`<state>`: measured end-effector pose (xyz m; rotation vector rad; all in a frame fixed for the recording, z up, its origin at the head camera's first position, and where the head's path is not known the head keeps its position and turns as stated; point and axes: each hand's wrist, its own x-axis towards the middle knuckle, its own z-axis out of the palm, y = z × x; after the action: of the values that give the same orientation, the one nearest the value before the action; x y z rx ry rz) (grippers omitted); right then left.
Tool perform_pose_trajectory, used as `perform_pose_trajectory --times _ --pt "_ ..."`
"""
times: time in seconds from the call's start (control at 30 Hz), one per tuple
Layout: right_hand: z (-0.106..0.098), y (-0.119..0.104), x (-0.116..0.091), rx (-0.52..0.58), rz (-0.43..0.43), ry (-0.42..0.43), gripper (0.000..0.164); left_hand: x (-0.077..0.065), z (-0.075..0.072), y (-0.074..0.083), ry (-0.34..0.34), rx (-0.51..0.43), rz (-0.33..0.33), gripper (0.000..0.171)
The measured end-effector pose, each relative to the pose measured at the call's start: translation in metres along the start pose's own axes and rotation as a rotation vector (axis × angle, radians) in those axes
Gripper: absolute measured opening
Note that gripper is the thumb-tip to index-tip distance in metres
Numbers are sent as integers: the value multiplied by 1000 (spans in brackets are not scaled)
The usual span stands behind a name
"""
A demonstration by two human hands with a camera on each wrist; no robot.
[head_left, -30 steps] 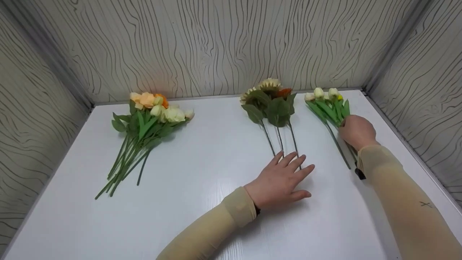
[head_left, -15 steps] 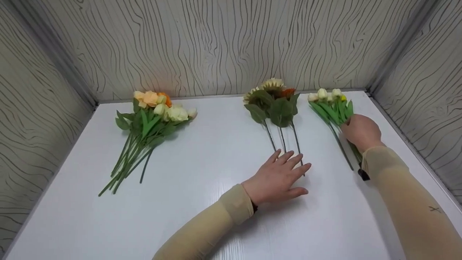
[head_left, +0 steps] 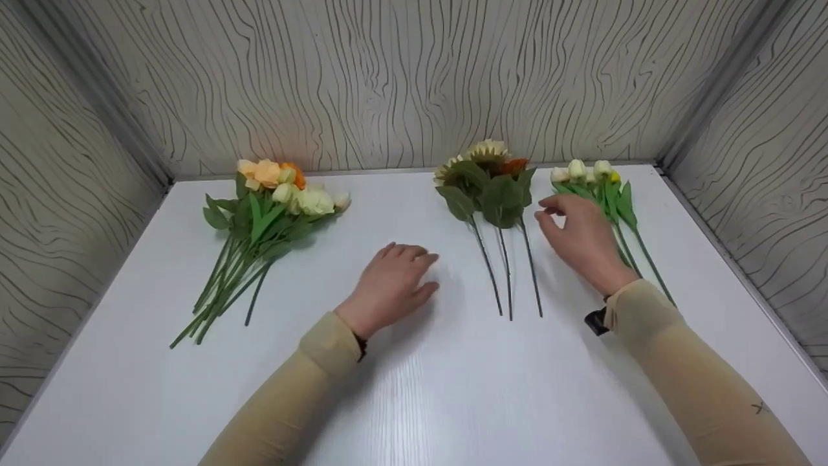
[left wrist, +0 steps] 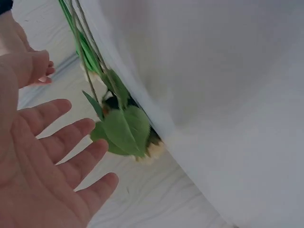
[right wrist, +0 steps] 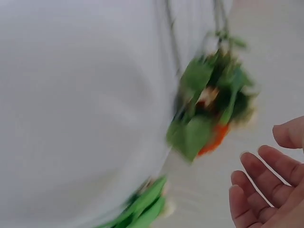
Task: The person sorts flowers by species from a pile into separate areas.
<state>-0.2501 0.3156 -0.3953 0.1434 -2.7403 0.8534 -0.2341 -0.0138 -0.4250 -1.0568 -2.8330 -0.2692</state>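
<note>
My left hand (head_left: 391,285) hovers over the table left of the sunflower stems, its fingers loosely bent and holding nothing. In the left wrist view its fingers (left wrist: 80,156) are spread. My right hand (head_left: 582,239) is between the sunflowers and the tulips, partly covering the tulips, thumb and fingers apart with nothing between them. Three sunflowers (head_left: 501,194) lie with cream and orange heads toward the back wall and bare stems toward me. White and yellow tulips (head_left: 625,200) lie at the right. A mixed bunch of peach, orange and white flowers (head_left: 259,226) lies at the left with crossed stems.
All the flowers lie on a white table (head_left: 401,401). Wood-grain patterned walls (head_left: 388,84) enclose its back and both sides. A black wrist strap (head_left: 596,320) shows under my right sleeve.
My right hand has let go of the tulips and moved left toward the sunflowers. My left hand has moved left, off the sunflower stems, which now show fully.
</note>
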Motion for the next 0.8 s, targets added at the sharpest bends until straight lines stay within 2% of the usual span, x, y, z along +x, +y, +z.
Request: perform_pose_trajectory --times 0.17,0.33,0.43,0.5,0.63,0.8 --pt "32 -55 -13 64 -172 -62 29 -34 -13 -63 180 14 -155 20" --pt "71 -109 -28 47 -296 -255 33 -76 -30 -129 243 50 -359 12" --pt "92 -137 -36 2 -376 -382 40 -101 -36 -158 273 71 -461 11" --pt "105 -154 -40 -29 -424 -449 44 -115 -37 -171 286 74 -513 8" --pt "123 -183 -45 -88 -485 -554 51 -133 -38 -182 264 62 -586 11" --pt "139 -201 -50 -102 -552 -581 52 -142 -42 -186 178 11 -658 17"
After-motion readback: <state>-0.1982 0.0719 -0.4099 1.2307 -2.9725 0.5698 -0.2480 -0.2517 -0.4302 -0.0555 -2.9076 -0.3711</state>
